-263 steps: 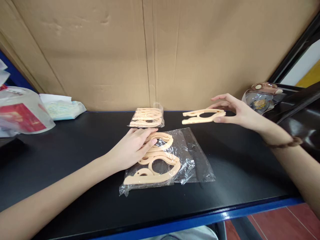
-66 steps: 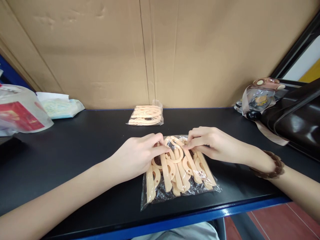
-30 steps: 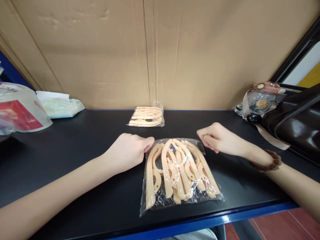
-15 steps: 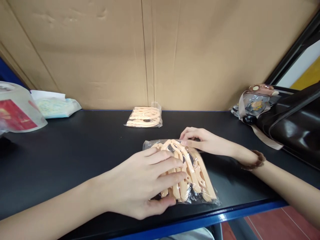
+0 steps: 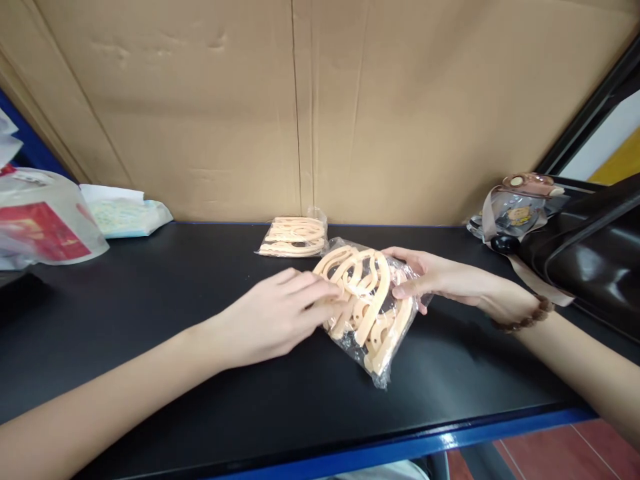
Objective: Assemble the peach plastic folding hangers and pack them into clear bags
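Note:
A clear plastic bag of beige folding hangers is tilted up off the black tabletop, its lower corner toward the front edge. My right hand grips the bag's right side, thumb on the front and fingers behind it. At the bag's left edge is my left hand, its fingers stretched out against the plastic and slightly blurred; its thumb is hidden. Behind them, near the cardboard, a second bag of beige hangers lies flat.
A tall cardboard sheet closes off the back of the black table. At left stand a white and red plastic bag and a tissue pack. A clear strapped bottle and a dark brown bag sit at right.
The near bag has been lifted off the table and turned, with my right hand now gripping its right side. My left hand has slid from on top of it to its left edge.

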Action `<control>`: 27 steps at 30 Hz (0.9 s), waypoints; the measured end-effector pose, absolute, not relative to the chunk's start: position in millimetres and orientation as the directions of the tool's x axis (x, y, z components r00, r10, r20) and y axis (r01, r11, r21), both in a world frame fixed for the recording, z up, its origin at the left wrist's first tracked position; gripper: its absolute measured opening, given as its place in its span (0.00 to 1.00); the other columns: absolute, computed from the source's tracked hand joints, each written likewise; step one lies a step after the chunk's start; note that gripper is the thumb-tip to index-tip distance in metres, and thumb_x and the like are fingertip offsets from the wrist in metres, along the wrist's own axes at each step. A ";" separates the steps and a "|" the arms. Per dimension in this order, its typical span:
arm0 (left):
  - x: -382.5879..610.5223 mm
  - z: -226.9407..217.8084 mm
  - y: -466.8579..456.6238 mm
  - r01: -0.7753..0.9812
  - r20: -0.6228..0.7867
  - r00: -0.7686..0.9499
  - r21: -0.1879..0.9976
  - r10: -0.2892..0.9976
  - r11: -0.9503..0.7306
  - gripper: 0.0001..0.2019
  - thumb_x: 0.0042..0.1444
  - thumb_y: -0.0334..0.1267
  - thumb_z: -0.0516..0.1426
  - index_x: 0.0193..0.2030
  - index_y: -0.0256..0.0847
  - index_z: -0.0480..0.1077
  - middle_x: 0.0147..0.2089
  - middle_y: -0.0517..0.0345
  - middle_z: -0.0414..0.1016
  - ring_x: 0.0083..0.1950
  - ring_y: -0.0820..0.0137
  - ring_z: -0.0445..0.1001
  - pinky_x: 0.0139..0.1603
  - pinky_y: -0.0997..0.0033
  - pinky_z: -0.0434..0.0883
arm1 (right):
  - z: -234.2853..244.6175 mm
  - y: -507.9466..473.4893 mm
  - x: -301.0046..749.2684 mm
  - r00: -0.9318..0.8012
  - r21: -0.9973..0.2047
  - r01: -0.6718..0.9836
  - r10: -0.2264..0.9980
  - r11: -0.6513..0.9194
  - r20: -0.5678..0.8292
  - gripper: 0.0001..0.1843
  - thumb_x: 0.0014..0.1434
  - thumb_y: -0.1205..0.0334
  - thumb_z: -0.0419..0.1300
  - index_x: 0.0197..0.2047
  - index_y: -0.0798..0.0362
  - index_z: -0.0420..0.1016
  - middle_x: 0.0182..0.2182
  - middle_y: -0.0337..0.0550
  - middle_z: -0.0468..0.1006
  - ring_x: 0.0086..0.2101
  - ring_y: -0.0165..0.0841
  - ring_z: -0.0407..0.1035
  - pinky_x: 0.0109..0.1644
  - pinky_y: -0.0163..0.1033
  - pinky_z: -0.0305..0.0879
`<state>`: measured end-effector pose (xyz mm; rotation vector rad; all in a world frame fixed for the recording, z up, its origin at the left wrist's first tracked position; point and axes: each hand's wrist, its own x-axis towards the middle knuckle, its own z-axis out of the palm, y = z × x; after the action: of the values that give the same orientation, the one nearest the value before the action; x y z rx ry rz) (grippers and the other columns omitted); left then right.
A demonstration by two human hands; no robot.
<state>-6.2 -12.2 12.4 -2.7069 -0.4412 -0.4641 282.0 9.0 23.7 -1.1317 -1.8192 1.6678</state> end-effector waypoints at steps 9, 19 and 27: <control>-47.9 -9.2 70.2 0.802 0.311 -0.017 0.572 0.950 -0.173 0.28 0.56 0.39 0.42 0.62 0.34 0.61 0.64 0.48 0.64 0.66 0.56 0.59 0.67 0.54 0.54 | 43.9 24.3 266.2 -0.348 -0.991 -0.016 0.929 0.132 0.129 0.23 0.51 0.63 0.67 0.51 0.52 0.70 0.42 0.42 0.75 0.32 0.26 0.69 0.29 0.27 0.72; -42.5 -20.9 78.2 0.728 0.194 0.066 0.662 0.979 -0.180 0.29 0.60 0.47 0.40 0.66 0.42 0.56 0.62 0.55 0.68 0.64 0.60 0.64 0.64 0.59 0.60 | 1.1 110.7 174.7 -0.052 -0.922 0.327 0.978 0.208 0.202 0.18 0.52 0.58 0.64 0.44 0.56 0.68 0.43 0.52 0.76 0.45 0.42 0.72 0.48 0.51 0.71; -24.2 -8.6 63.6 0.835 0.171 0.182 0.493 0.968 -0.244 0.38 0.56 0.61 0.48 0.68 0.40 0.51 0.63 0.46 0.66 0.62 0.55 0.66 0.60 0.56 0.62 | -12.9 105.7 198.4 -0.346 -0.444 0.758 0.872 0.478 0.347 0.33 0.64 0.44 0.45 0.67 0.50 0.52 0.64 0.54 0.57 0.62 0.51 0.51 0.62 0.58 0.51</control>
<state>-24.2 63.6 -8.6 -2.6201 -2.0727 -0.7938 198.4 105.7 -12.9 -1.3448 -2.1867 0.2762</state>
